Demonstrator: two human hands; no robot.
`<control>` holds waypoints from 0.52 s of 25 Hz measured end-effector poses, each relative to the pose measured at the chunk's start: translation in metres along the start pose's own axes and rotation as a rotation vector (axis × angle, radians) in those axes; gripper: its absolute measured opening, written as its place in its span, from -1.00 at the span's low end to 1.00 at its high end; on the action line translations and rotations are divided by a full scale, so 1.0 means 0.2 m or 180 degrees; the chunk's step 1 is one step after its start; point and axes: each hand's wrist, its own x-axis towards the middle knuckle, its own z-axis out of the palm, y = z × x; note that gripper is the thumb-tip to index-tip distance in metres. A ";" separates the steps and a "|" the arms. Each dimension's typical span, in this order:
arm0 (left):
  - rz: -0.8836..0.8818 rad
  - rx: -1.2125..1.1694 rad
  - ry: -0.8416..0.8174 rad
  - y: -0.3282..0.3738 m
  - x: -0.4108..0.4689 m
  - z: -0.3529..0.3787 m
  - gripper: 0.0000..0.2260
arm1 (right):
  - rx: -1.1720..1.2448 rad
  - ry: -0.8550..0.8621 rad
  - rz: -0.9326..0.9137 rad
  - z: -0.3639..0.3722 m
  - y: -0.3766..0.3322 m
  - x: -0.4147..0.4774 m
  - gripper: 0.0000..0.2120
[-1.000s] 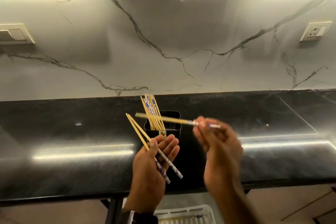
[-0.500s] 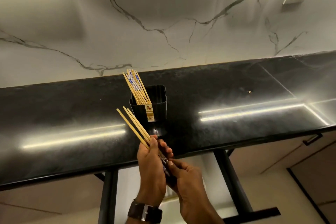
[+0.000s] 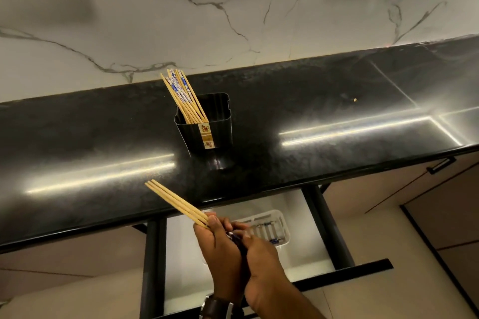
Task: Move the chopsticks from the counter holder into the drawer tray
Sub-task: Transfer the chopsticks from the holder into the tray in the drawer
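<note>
On the left side: long bright light stripes (image 3: 101,176) shine on the black counter (image 3: 77,132).
Wall: gray and white marble wall (image 3: 233,8) stands behind the counter, with dark lines running through it.
Held chopsticks: a small bunch of chopsticks (image 3: 176,202) sticks up and to the left from the left hand, out over the counter's front edge.
Left hand: the left hand (image 3: 220,248) is closed tight around the bunch, above the open drawer.
Watch: a dark watch (image 3: 215,305) sits on the left wrist at the bottom edge.
Holder: a black holder (image 3: 207,124) stands upright on the counter, well behind the hands, with a small picture sticker (image 3: 206,134) on its front.
Chopsticks in holder: more chopsticks (image 3: 181,93) lean to the left in the holder, with blue and white tops.
Right hand: the right hand (image 3: 261,254) presses against the left hand and curls around the dark lower ends of the held bunch; its fingers are bent shut on them.
Drawer: the drawer (image 3: 305,254) is pulled open under the counter, pale inside, with black sides and a black front bar.
Tray: a white tray (image 3: 281,217) lies in the drawer, just behind the hands, which hide its near part; a few chopsticks with blue marks (image 3: 267,228) lie in it.
In the way: the hands cover part of the tray.
Far right: a tiny speck (image 3: 354,99) lies on the counter, and a cabinet handle (image 3: 440,165) shows under the edge.
</note>
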 end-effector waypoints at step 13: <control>-0.1961 -0.0737 0.0939 -0.17 0.20 -0.22 -0.80 | -0.0164 0.0343 0.0321 -0.36 -0.13 0.38 -0.85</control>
